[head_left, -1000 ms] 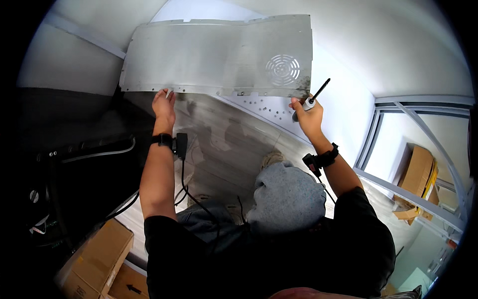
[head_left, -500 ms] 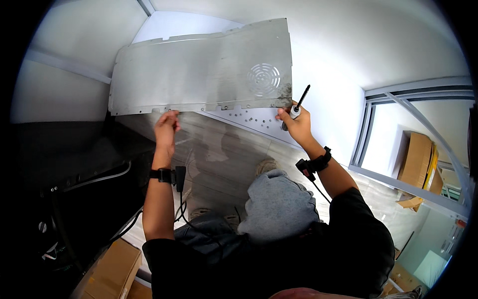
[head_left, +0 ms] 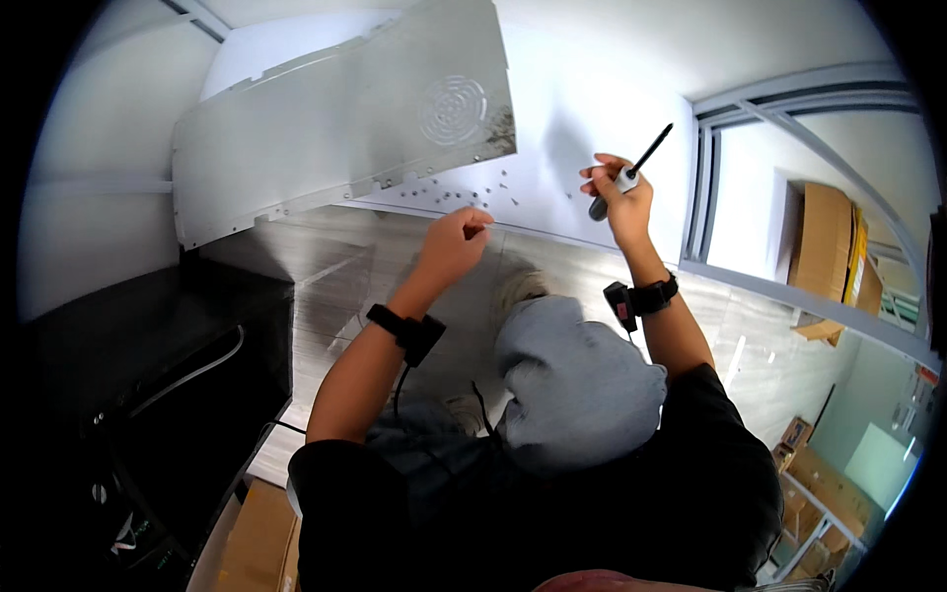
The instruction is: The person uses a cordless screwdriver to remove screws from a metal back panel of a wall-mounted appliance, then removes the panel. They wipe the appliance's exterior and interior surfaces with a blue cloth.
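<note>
A large grey sheet-metal panel [head_left: 306, 138], with a round vent pattern and a dark smudge at its right end, lies tilted on the white tabletop [head_left: 552, 109]. Loose small screws [head_left: 430, 195] are scattered along the panel's near edge. My left hand [head_left: 454, 247] hovers by the table's front edge close to the screws, fingers curled together; whatever they may hold is hidden. Right of the panel, my right hand [head_left: 628, 207] grips a screwdriver [head_left: 627, 179] with a grey-and-white handle, its dark shaft pointing up and right. Its thumb and index finger stick out, apart from the panel.
A black cabinet-like case [head_left: 158, 306] with an open side stands at my left. Cardboard boxes are at the lower left [head_left: 254, 543] and beyond the metal frame [head_left: 769, 281] at right [head_left: 827, 252]. Cables hang from the bands on my wrists.
Both hands have come off the panel's near edge. My left hand has moved right toward the screws; my right hand, still with the screwdriver, is now clear of the panel. The panel appears farther left.
</note>
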A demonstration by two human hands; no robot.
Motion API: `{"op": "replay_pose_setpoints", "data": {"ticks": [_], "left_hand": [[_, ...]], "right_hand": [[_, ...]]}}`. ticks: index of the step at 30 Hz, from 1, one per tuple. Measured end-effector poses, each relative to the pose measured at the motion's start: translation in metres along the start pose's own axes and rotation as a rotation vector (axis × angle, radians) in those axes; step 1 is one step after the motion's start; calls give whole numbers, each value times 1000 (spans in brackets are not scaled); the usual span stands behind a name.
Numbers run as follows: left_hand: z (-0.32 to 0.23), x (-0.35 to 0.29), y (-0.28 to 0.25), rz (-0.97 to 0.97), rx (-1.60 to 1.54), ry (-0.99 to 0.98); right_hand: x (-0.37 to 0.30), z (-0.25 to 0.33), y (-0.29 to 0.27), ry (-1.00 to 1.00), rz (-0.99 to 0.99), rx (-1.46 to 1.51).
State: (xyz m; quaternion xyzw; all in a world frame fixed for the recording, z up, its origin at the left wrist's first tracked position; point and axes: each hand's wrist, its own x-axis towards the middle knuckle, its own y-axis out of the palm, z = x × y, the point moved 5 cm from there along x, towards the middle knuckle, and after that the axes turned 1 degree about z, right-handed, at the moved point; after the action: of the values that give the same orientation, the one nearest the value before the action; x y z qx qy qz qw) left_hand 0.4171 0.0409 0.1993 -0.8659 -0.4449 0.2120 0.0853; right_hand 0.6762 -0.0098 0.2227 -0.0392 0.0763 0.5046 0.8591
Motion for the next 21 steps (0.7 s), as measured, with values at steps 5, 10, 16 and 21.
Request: {"op": "replay_pose_setpoints", "data": {"ticks": [5, 10, 16, 21], "left_hand": [[-22, 23, 38, -43, 123, 184], [-33, 50, 65, -98, 349, 372], [-23, 71, 98, -127, 511, 392], [-16, 75, 112, -154, 575, 353]], "right_hand": [[15, -14, -32, 67, -54, -6], [33, -24, -27, 151, -24, 22], [42, -42, -30, 158, -5, 72], [37, -62, -41, 208, -15, 90]]}}
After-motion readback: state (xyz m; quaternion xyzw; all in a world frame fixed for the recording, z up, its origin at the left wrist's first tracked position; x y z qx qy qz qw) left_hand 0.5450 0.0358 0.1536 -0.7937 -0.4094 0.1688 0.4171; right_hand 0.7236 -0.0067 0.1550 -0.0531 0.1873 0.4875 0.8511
